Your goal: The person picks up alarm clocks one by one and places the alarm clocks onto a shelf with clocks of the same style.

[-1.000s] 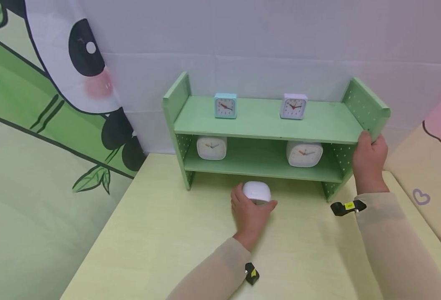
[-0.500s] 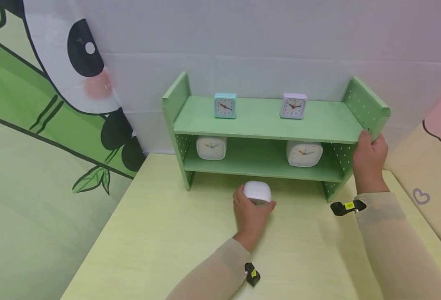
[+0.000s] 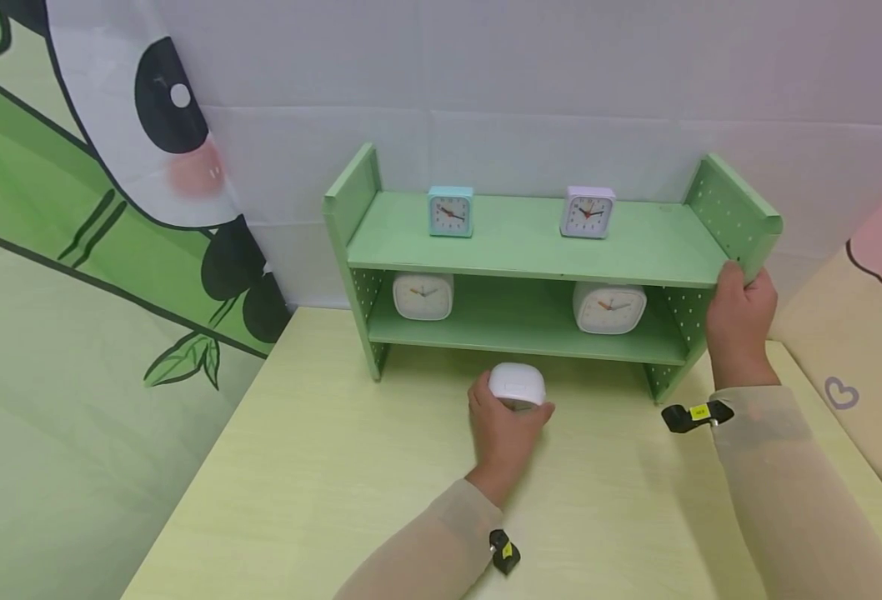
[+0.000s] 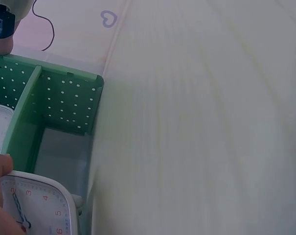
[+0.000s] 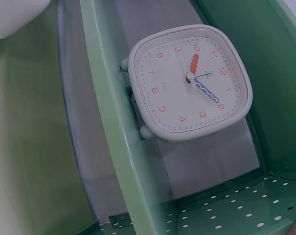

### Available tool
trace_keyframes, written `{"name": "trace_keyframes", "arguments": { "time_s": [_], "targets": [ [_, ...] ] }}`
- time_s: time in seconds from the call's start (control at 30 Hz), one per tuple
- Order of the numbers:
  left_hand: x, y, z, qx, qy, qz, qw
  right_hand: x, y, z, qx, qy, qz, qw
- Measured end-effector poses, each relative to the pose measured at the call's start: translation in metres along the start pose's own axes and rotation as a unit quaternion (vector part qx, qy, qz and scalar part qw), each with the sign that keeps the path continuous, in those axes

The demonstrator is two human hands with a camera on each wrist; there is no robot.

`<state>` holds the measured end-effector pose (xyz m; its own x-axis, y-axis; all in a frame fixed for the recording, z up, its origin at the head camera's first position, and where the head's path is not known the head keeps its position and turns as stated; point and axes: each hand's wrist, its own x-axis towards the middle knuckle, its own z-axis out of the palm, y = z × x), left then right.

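My left hand [image 3: 507,429] grips a white alarm clock [image 3: 517,383] by its sides, just in front of the green two-tier shelf [image 3: 516,350]. Its numbered dial [image 4: 37,208] shows in the left wrist view, and only its top and back edge in the head view. At the far right, my right hand [image 3: 741,321] grips the shelf's perforated side panel [image 3: 737,212]. On the lower tier stand two white alarm clocks, one left [image 3: 423,296] and one right [image 3: 609,308]; the right one fills much of the right wrist view [image 5: 192,83].
On the upper tier stand a small light-blue clock [image 3: 451,212] and a small lilac clock [image 3: 588,212]. The shelf rests at the back of a pale yellow table [image 3: 321,467]. Behind hangs a printed cloth [image 3: 298,75] with a cartoon panda pattern.
My left hand and the white alarm clock in it have shifted very slightly to the right. The right hand stays on the shelf panel.
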<state>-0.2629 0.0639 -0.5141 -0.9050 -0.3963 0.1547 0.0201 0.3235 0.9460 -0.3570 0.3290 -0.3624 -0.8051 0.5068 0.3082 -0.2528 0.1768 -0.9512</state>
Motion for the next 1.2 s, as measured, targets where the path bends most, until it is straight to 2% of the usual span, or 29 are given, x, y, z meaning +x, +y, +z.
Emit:
{"name": "trace_keyframes", "arguments": {
  "time_s": [0.33, 0.6, 0.9, 1.2],
  "targets": [
    [-0.001, 0.016, -0.010, 0.003, 0.010, 0.000, 0.9999, 0.000, 0.002, -0.001, -0.011, 0.004, -0.002, 0.9999],
    [-0.001, 0.029, -0.021, 0.007, 0.004, 0.028, 0.9996, 0.001, 0.003, 0.000, 0.017, 0.009, -0.005, 0.9998],
    [0.003, 0.038, -0.030, -0.022, 0.004, 0.072, 0.9972, 0.000, 0.001, 0.001, 0.023, 0.007, -0.002, 0.9997],
    [0.007, 0.055, -0.041, -0.042, 0.001, 0.072, 0.9965, -0.001, 0.000, 0.000, 0.010, 0.007, 0.002, 0.9999]
  ]
}}
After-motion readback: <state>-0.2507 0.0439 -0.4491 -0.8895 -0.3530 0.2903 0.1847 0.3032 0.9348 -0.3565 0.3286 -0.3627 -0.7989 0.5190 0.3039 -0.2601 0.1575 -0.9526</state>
